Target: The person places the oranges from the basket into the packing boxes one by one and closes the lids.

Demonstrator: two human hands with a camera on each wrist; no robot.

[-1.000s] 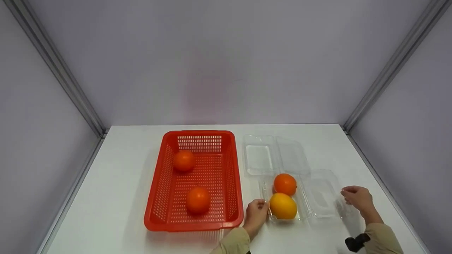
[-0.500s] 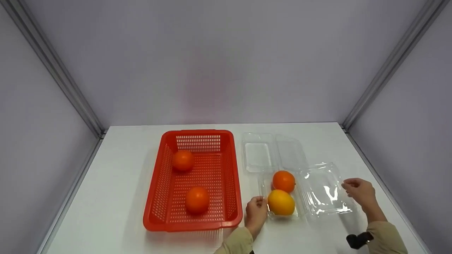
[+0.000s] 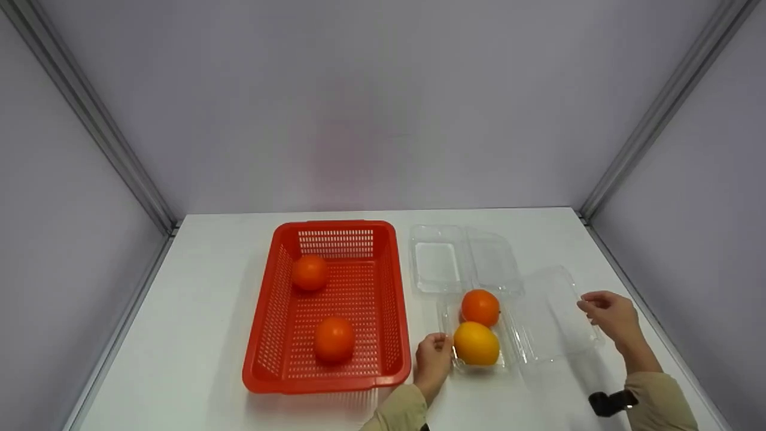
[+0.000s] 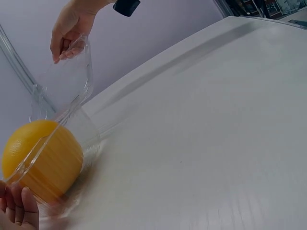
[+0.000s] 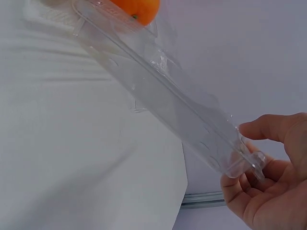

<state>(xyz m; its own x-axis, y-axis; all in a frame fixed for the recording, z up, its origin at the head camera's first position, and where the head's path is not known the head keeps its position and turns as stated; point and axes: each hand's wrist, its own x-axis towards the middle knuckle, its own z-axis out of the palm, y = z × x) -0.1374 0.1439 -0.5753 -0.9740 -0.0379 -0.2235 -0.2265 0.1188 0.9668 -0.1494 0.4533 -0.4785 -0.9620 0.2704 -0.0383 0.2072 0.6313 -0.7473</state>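
Note:
A clear plastic clamshell box (image 3: 445,317) lies open at the right of the table, holding a deeper orange fruit (image 3: 480,307) and, nearer the front, a yellower orange (image 3: 476,344). At the box's left rim, my left hand (image 3: 433,363) pinches the edge beside the yellower orange. My right hand (image 3: 611,317) holds the outer edge of the lid (image 3: 546,317), raised at a slant off the table. In the right wrist view, thumb and curled fingers grip the lid's corner tab. The left wrist view shows the yellower orange (image 4: 43,153) through the clear wall.
To the left stands a red plastic basket (image 3: 272,335) with two orange fruits (image 3: 334,339) inside. A second clear clamshell box (image 3: 440,263) lies open behind the first, its lid (image 3: 494,260) beside it. Walls enclose the white table (image 3: 203,287) at the back and sides.
My right hand has risen and moved slightly away from the front, tilting the lid up off the table. My left hand stays at the box's rim.

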